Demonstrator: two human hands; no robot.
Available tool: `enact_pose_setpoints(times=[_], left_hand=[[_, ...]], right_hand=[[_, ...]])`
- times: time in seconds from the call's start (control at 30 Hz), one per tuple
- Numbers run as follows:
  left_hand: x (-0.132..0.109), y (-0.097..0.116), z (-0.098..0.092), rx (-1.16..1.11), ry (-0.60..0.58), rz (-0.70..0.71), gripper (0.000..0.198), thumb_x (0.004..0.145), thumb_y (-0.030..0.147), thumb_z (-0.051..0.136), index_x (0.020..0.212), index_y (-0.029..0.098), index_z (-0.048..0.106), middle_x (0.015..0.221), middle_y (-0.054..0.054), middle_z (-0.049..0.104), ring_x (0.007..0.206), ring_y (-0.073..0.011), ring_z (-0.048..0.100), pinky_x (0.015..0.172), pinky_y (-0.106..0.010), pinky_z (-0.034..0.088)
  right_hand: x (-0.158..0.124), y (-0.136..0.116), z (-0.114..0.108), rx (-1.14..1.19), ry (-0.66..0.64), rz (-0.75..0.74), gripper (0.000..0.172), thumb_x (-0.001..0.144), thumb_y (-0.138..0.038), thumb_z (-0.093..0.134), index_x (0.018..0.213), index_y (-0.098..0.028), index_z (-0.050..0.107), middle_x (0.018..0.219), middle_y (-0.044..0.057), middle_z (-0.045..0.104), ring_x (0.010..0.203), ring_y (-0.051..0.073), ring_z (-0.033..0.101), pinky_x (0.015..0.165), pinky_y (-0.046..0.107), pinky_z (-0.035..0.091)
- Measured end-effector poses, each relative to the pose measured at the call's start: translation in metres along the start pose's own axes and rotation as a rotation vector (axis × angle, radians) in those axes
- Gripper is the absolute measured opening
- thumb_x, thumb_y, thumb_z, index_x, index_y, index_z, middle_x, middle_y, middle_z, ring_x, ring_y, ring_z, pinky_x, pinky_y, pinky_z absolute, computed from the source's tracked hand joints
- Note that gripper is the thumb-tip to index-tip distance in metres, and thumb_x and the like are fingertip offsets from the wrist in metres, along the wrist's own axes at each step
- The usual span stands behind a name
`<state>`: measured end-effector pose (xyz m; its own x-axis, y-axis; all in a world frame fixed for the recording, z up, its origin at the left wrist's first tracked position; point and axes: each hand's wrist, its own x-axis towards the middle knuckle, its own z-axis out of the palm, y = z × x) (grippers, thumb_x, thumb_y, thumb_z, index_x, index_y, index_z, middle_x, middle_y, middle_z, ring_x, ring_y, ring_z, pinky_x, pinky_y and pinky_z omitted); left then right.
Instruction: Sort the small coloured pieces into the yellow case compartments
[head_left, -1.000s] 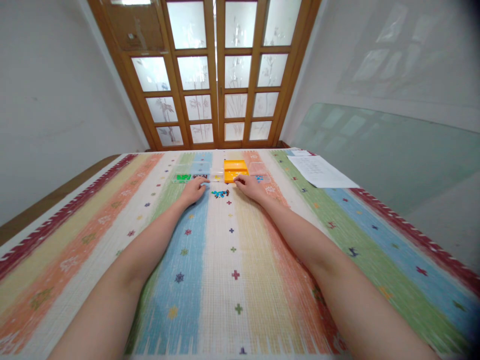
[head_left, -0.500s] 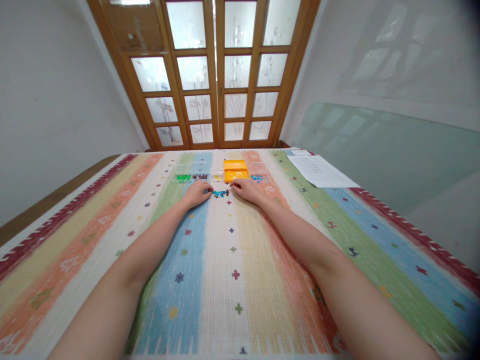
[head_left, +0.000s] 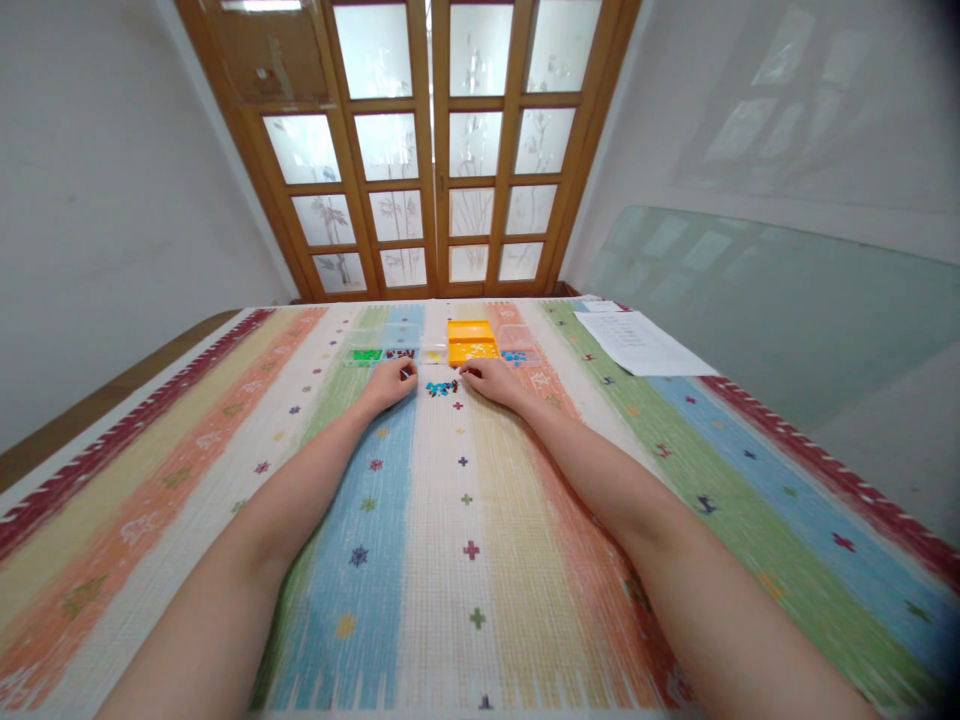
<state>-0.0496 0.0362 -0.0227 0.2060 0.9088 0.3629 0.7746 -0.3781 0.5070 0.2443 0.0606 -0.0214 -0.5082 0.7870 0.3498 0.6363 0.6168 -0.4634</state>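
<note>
A small pile of blue and dark red bits, like beads, lies on the cloth between my hands. Just left of it, my left hand is closed, thumb and forefinger bent together; whatever they pinch is too small to name. My right hand rests at the pile's right edge with its fingertips pressed together, and I cannot make out what is in them. Beyond the hands stand a clear box with green bits, dark red bits and a few yellow ones, an orange box, and blue bits in a clear box.
A striped, patterned tablecloth covers the table. White printed sheets lie at the far right. A wooden door with glass panes stands behind the table, and a pale glass panel leans on the right wall.
My left hand has drawn back slightly to the left, away from the pile, and its fingers have curled in. My right hand has hardly moved.
</note>
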Motion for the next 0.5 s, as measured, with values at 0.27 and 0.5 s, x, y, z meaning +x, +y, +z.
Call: enact_pose_setpoints(times=[0.27,0.5], left_hand=[[0.009,-0.023,0.004,-0.344,0.128,-0.152,0.009,0.082,0.026,0.06,0.09,0.023,0.063,0.079,0.0,0.07,0.066,-0.0155,0.062,0.066,-0.027,0.048],[0.014,-0.036,-0.008,-0.47,0.263,-0.283,0.018,0.083,0.024,0.055,0.098,0.021,0.066,0.08,-0.001,0.07,0.064,-0.0148,0.06,0.065,-0.026,0.05]], right_hand=[[-0.001,-0.002,-0.002,0.014,-0.021,0.017,0.026,0.1,-0.019,0.06,0.116,-0.023,0.079,0.122,0.006,0.079,0.107,0.021,0.071,0.094,0.029,0.05],[-0.003,-0.005,-0.005,0.004,-0.023,0.007,0.025,0.102,-0.021,0.059,0.115,-0.022,0.079,0.122,0.007,0.079,0.107,0.022,0.071,0.094,0.03,0.05]])
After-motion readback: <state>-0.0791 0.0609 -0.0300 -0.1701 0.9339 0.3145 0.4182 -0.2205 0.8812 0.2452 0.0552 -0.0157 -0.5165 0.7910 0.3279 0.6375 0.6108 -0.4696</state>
